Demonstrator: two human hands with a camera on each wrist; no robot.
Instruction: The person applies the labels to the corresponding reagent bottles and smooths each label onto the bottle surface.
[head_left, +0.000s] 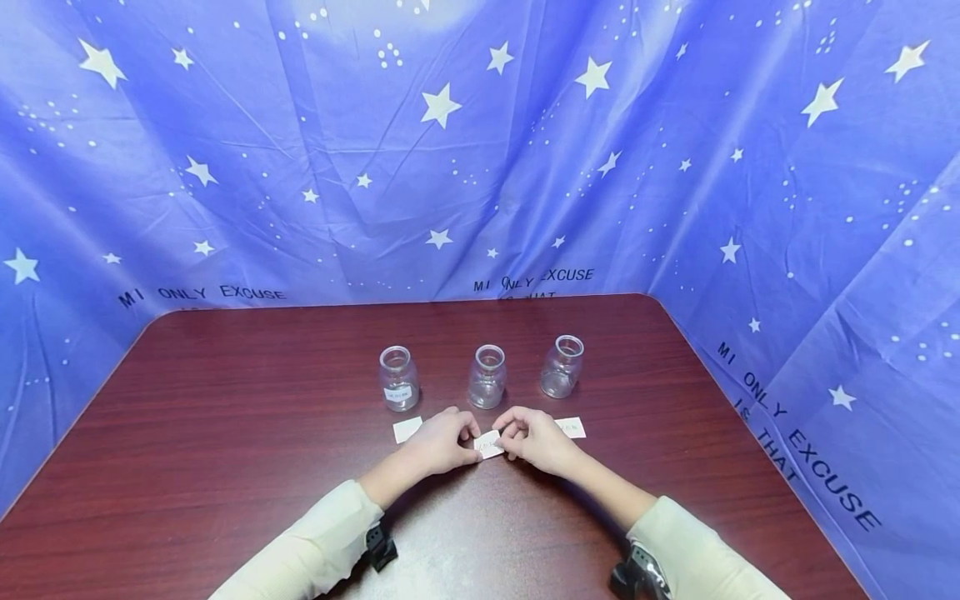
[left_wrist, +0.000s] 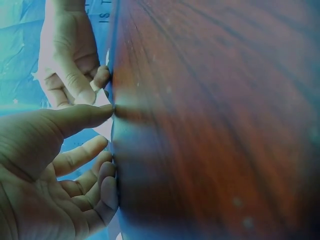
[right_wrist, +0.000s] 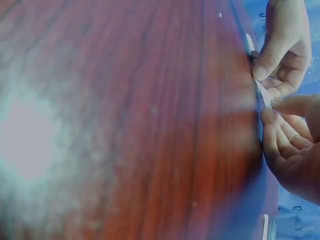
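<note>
A small white paper label (head_left: 488, 445) with handwriting lies near the middle of the table, between the two hands. At its left edge is my left hand (head_left: 444, 440), its thumb tip touching the near corner and its forefinger apart at the far side. My right hand (head_left: 542, 442) pinches the label's right edge between thumb and forefinger. In the left wrist view, the tilted white label (left_wrist: 104, 127) shows behind the left thumb. Just beyond the hands stands the middle clear glass jar (head_left: 487, 385), upright and unlidded.
To the left, a glass jar (head_left: 399, 380) bears a written label. Another glass jar (head_left: 562, 368) stands at the right. A white paper label (head_left: 407, 429) lies beside the left hand, and a handwritten label (head_left: 573, 427) is partly covered by the right. A starry blue curtain (head_left: 480, 167) surrounds the table (head_left: 225, 433).
</note>
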